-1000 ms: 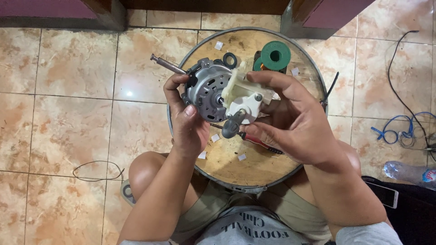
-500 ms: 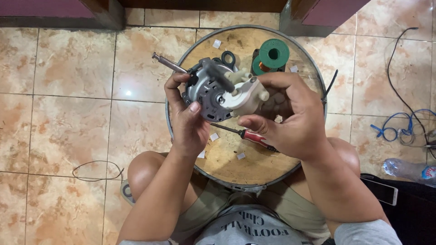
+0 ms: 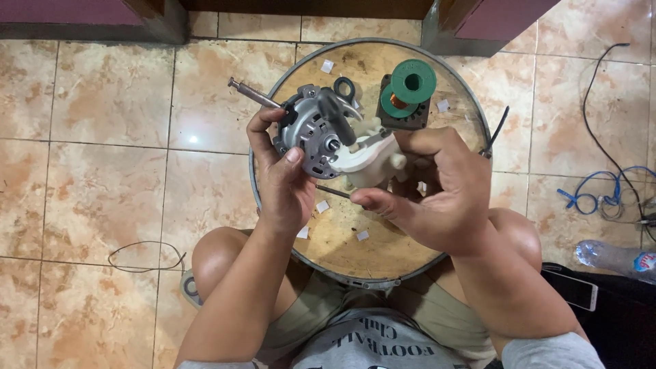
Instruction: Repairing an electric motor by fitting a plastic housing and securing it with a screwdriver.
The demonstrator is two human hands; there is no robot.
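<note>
Carefully held above the round table (image 3: 328,239), the fan motor (image 3: 311,133) sits clasped in the left hand (image 3: 283,181), while the right hand (image 3: 437,191) grips its white gearbox (image 3: 372,160). Steady support and gentle, even wiggling suit this best, judging by the snug fit.

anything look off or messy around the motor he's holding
Nothing looks broken. The fan motor is held in the air by the left hand and right hand, tilted, its shaft pointing up-left. Small white scraps lie scattered over the round wooden board, and loose blue cable sprawls on the tiles.
</note>
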